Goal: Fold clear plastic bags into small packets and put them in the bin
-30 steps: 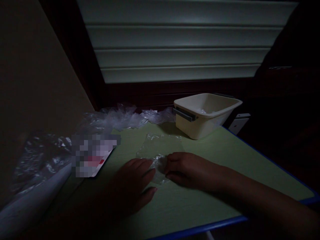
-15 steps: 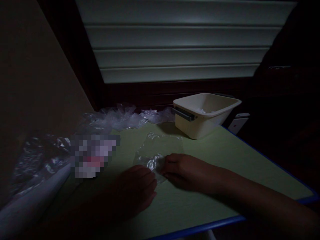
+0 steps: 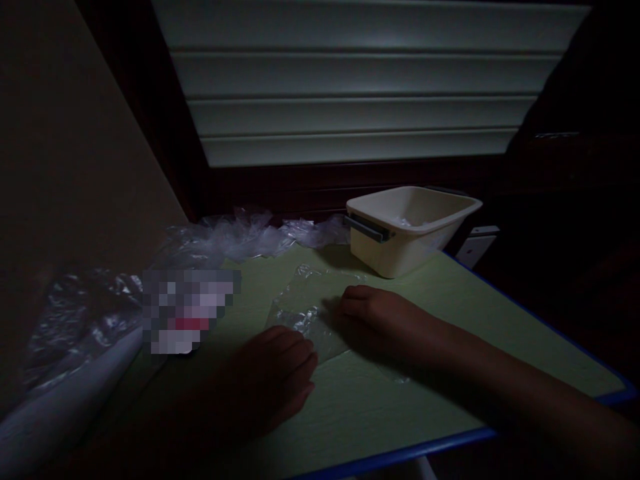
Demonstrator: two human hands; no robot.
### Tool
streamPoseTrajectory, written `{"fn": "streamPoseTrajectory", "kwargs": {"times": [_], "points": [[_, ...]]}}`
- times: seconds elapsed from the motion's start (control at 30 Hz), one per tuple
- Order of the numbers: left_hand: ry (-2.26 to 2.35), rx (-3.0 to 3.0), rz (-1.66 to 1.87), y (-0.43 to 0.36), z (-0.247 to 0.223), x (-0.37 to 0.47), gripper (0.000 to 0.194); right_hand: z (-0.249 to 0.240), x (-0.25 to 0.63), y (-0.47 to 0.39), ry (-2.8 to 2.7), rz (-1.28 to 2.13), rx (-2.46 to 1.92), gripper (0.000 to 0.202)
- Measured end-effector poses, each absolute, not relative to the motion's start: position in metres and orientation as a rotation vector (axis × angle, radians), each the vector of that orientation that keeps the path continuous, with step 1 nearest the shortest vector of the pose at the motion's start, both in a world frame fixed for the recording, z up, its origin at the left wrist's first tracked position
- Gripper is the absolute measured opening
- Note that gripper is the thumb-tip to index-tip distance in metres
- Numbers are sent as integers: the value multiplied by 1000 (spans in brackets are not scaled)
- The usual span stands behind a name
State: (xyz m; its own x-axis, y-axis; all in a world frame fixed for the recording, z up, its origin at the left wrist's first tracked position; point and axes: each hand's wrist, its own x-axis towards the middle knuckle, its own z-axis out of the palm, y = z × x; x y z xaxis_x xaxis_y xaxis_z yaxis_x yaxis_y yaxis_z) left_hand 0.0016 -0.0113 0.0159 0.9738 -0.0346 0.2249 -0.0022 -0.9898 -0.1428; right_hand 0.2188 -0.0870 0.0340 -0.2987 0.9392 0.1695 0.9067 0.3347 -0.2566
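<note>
A clear plastic bag [image 3: 320, 333] lies flat and slightly crinkled on the green tabletop [image 3: 350, 427], in dim light. At its near left corner rests my left hand [image 3: 280, 373], fingers bent and close together, with their tips turned down; what they pinch, if anything, is hidden. My right hand [image 3: 373, 313] is over the bag's right side, its fingers curled together and the tips in shadow. Whether it grips the plastic cannot be made out. A thin piece of the plastic shows below my right wrist.
A cream bin [image 3: 375, 257] with dark handles stands at the back right, some clear plastic inside. Crumpled plastic wrap [image 3: 215, 237] runs along the back and left. A blurred-out item [image 3: 185, 310] lies at the left. Beyond the right edge is a white box [image 3: 477, 247].
My right hand has moved up and to the right, away from my left hand. More of the bag shows between them, and a plastic edge has appeared under my right wrist.
</note>
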Motion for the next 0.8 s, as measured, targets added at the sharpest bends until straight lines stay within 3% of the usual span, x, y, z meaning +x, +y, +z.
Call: {"fn": "streamPoseTrajectory", "kwargs": {"times": [0.33, 0.8], "points": [[-26, -2981, -314, -8, 17, 1, 5, 36, 213, -88, -2321, 325, -1737, 20], [-30, -2909, -440, -11, 16, 1, 12, 43, 212, -94, -2153, 695, -1430, 20]]}}
